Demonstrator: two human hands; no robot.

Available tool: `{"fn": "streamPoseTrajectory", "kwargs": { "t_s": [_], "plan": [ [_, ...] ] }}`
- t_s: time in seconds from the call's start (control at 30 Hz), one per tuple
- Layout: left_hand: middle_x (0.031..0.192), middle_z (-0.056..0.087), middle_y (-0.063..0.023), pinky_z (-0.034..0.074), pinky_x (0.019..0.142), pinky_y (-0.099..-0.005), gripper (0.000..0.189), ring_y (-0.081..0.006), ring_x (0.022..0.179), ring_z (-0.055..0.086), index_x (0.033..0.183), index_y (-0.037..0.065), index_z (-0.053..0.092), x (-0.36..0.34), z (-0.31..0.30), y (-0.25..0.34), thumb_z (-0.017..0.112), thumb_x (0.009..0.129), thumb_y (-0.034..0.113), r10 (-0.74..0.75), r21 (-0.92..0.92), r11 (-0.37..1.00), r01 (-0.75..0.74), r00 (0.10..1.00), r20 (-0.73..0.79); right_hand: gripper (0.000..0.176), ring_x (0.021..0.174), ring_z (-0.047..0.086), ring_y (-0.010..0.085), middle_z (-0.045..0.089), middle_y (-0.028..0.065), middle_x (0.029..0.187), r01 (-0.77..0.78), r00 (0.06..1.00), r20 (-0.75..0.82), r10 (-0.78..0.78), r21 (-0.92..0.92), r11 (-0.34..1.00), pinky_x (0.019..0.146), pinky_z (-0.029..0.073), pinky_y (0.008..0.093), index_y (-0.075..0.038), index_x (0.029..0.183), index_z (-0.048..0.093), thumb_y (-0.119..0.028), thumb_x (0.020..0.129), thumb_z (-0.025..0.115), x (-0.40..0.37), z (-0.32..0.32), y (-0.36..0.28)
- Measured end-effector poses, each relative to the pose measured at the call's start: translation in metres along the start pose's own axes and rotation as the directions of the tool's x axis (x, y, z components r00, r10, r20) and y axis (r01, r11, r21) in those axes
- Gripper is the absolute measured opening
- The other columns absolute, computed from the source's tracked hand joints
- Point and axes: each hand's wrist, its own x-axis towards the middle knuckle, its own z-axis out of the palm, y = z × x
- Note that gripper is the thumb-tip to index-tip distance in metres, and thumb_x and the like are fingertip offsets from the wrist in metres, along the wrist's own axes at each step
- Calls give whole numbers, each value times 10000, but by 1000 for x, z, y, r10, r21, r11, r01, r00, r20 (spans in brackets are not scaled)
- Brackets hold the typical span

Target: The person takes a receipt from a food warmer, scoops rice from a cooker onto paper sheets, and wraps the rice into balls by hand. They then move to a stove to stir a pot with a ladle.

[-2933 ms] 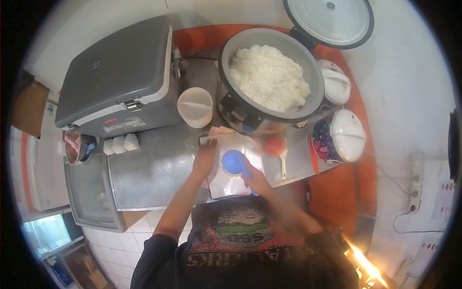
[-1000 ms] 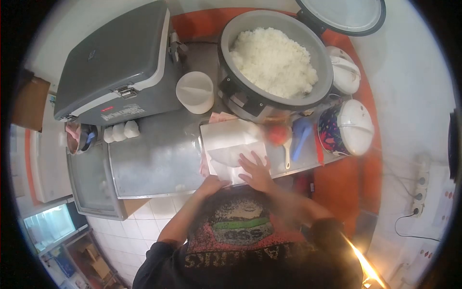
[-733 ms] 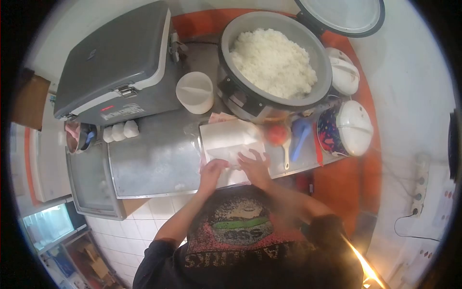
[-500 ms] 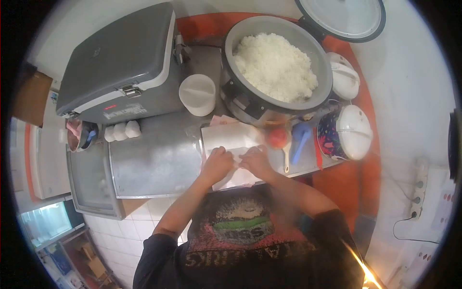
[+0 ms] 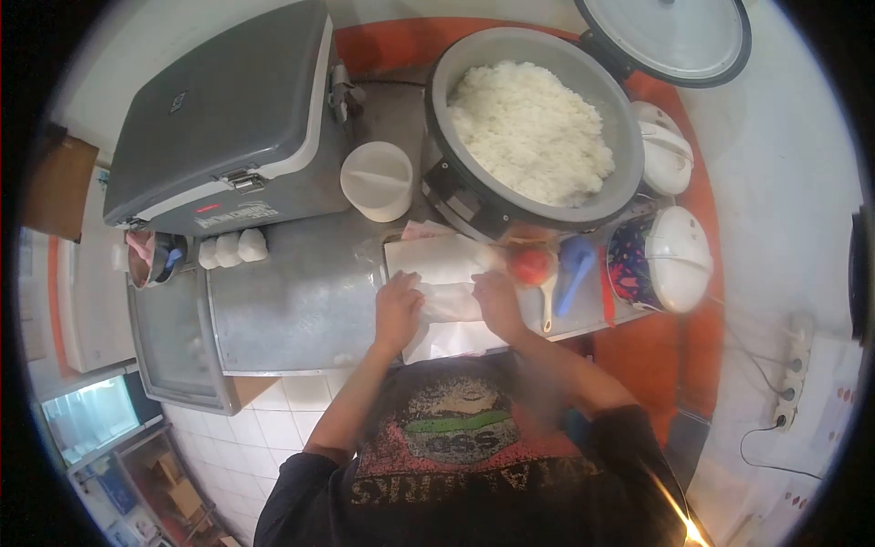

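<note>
A white paper packet point(image 5: 448, 302), folded over on itself, lies between my two hands on a stack of white wrapping paper point(image 5: 427, 258). At its left end my left hand point(image 5: 398, 312) is closed, fingers and thumb gripping the paper. My right hand point(image 5: 498, 304) pinches the opposite end the same way. What lies inside the fold is hidden. Just beyond the hands, a large rice cooker point(image 5: 441, 187) holds a heap of white rice point(image 5: 533, 132). Right of my right hand are a red round item point(image 5: 530, 265), a cream handle point(image 5: 548, 305) and a blue scoop-like utensil point(image 5: 574, 272).
Three white wrapped bundles point(image 5: 230, 249) sit at the left, near a small pot point(image 5: 157, 258). Behind the metal counter point(image 5: 292, 301) stands a grey cooler box point(image 5: 223, 118). A white container point(image 5: 377, 182) and a white-lidded patterned container point(image 5: 658, 258) flank the cooker.
My hands have moved apart, from close together at the middle of the paper to its two ends. The folded packet now shows between them. The view has shifted slightly.
</note>
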Motion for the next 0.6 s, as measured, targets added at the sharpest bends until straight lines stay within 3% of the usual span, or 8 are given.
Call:
{"fn": "streamPoseTrajectory", "kwargs": {
  "t_s": [0.1, 0.2, 0.3, 0.4, 0.5, 0.6],
  "plan": [
    [947, 707, -126, 443, 897, -442, 87, -336, 934, 651, 960, 57, 666, -8, 14, -2, 626, 888, 84, -166, -158, 972, 175, 984, 71, 89, 898, 614, 354, 664, 133, 874, -97, 979, 170, 112, -96, 991, 862, 466, 470, -54, 909, 619, -139, 883, 610, -16, 28, 20],
    [881, 687, -156, 460, 845, -435, 65, -365, 894, 644, 950, 52, 637, -11, 22, -8, 616, 892, 74, -354, -48, 926, 375, 903, 245, 72, 848, 611, 357, 636, 151, 832, -202, 946, 210, 246, -210, 957, 823, 463, 487, -69, 911, 597, -137, 889, 603, -25, 53, 22],
    [839, 671, -195, 473, 771, -445, 49, -381, 852, 637, 938, 48, 625, -6, 32, -11, 601, 902, 73, -312, -185, 920, 345, 932, 186, 77, 871, 610, 347, 642, 148, 870, -174, 959, 195, 205, -167, 970, 800, 472, 487, -78, 940, 597, -138, 893, 596, -24, 57, 24],
    [871, 657, -183, 469, 698, -463, 57, -370, 850, 632, 937, 40, 621, -2, 40, -17, 600, 889, 62, -248, -277, 915, 294, 950, 188, 53, 820, 607, 332, 614, 157, 903, -133, 990, 25, 139, -170, 977, 785, 471, 447, -68, 879, 619, -85, 843, 585, -21, 60, 17],
    [950, 637, -157, 474, 723, -439, 100, -343, 895, 618, 943, 53, 632, -2, 40, -25, 608, 847, 41, -25, -72, 997, 38, 984, 176, 146, 948, 606, 324, 629, 136, 956, -168, 970, 151, 190, -149, 975, 849, 466, 463, -63, 965, 634, -81, 823, 608, -24, 56, 17],
    [1020, 607, -128, 468, 791, -421, 199, -314, 957, 579, 992, 70, 656, -1, 18, -20, 599, 804, 38, 39, 60, 996, -63, 940, 340, 238, 1036, 590, 320, 650, 79, 1056, -40, 997, 68, 44, -63, 997, 937, 437, 487, -64, 1053, 665, -69, 831, 579, -38, 38, 8]
  ]
}}
